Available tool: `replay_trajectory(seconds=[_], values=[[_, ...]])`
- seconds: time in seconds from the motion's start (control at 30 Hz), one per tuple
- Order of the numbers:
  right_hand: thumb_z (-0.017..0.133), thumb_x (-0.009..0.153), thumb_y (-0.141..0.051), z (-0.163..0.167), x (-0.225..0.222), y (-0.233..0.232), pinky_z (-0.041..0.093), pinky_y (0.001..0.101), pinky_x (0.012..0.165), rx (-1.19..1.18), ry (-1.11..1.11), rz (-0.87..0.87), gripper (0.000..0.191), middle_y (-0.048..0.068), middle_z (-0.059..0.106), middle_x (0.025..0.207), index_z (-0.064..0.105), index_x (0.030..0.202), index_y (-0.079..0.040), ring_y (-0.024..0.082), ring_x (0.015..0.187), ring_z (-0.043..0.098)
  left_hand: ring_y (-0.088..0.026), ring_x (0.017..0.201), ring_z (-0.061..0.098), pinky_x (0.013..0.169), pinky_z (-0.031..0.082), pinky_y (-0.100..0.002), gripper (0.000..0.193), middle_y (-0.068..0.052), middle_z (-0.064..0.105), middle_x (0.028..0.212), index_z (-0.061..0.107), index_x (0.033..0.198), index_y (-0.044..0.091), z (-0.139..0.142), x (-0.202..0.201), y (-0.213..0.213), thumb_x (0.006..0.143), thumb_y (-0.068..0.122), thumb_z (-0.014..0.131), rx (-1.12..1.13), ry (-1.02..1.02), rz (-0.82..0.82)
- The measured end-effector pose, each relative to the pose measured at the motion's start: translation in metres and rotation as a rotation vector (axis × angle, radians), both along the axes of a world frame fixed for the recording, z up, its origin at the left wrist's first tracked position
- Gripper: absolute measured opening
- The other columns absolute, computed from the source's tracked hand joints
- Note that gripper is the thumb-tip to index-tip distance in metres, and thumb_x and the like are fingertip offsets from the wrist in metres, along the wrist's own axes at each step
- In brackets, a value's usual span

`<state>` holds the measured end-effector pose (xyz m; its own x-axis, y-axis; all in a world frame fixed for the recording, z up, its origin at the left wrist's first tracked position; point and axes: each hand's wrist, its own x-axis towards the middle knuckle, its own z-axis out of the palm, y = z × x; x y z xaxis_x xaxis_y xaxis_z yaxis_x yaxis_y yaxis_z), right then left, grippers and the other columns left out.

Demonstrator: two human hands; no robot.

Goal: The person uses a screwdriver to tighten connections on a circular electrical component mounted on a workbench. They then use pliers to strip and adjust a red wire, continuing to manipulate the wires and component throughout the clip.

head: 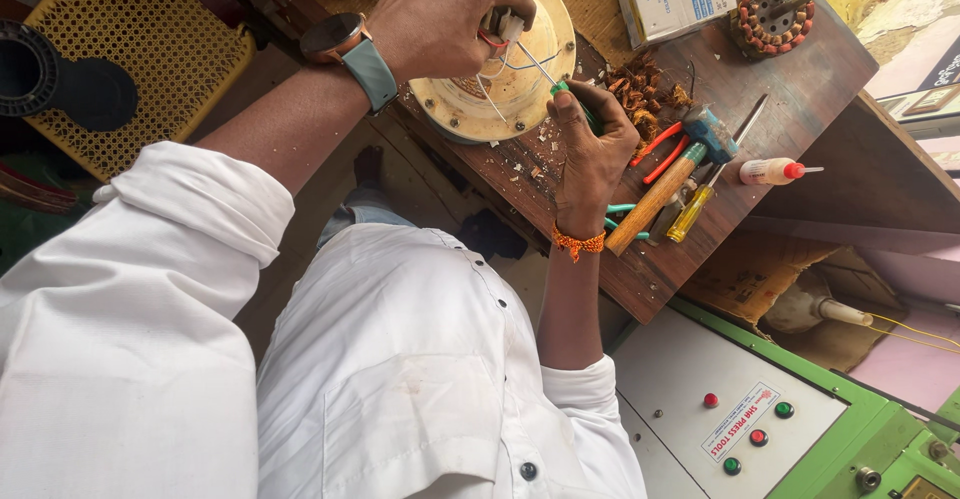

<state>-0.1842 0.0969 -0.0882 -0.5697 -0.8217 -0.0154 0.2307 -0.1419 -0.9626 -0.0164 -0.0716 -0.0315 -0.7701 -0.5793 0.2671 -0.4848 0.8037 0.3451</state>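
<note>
Gripping green-handled screwdriver (pixel 572 97), right-hand fingers (pixel 590 134) closed, left-hand fingers (pixel 470 34) seemingly pinching wires (pixel 500 59)

We see a cream-yellow round motor housing (pixel 500 69) with a pale beige centre, from which white, blue and red wires (pixel 510 59) rise. Our right hand (pixel 590 144) grips a green-handled screwdriver (pixel 570 94); an orange thread band (pixel 578 243) circles that wrist. Our left hand (pixel 440 19) wears a watch with a grey-teal strap (pixel 372 71) and a copper-brown case. Our shirt (pixel 400 359) is plain white with dark buttons. The workbench (pixel 780 89) is dark reddish brown, strewn with pale shavings. On it lie a hammer (pixel 670 179) with a tan wooden handle and blue head, red-handled pliers (pixel 660 149), a translucent yellow screwdriver (pixel 692 214) and a white bottle (pixel 772 170) with a red cap. The crate (pixel 130 49) is yellow lattice.
</note>
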Motion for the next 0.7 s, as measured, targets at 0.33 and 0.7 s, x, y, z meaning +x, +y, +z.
replay_trajectory(seconds=[0.33,0.7], values=[[0.084,0.093,-0.022,0.022,0.009,0.010,0.062,0.0237,0.079,0.079,0.588,-0.077,0.027,0.007,0.071,0.103,0.075,0.108,-0.001,0.013,0.091,0.072,-0.025,0.084,0.075,0.077,0.061,-0.041,0.044,-0.006,0.079,0.095,0.081,0.114,0.024,-0.001,0.000,0.000,0.071,0.018,0.090,-0.002,0.017,0.002],[0.070,0.095,-0.040,0.034,-0.012,-0.002,0.065,0.0224,0.061,0.204,0.464,0.163,0.041,0.008,0.074,0.100,0.070,0.114,-0.004,0.006,0.071,0.074,-0.024,0.080,0.075,0.074,0.061,-0.040,0.041,-0.003,0.079,0.091,0.081,0.109,0.023,-0.003,0.000,0.000,0.070,0.017,0.089,-0.068,0.067,-0.028]])
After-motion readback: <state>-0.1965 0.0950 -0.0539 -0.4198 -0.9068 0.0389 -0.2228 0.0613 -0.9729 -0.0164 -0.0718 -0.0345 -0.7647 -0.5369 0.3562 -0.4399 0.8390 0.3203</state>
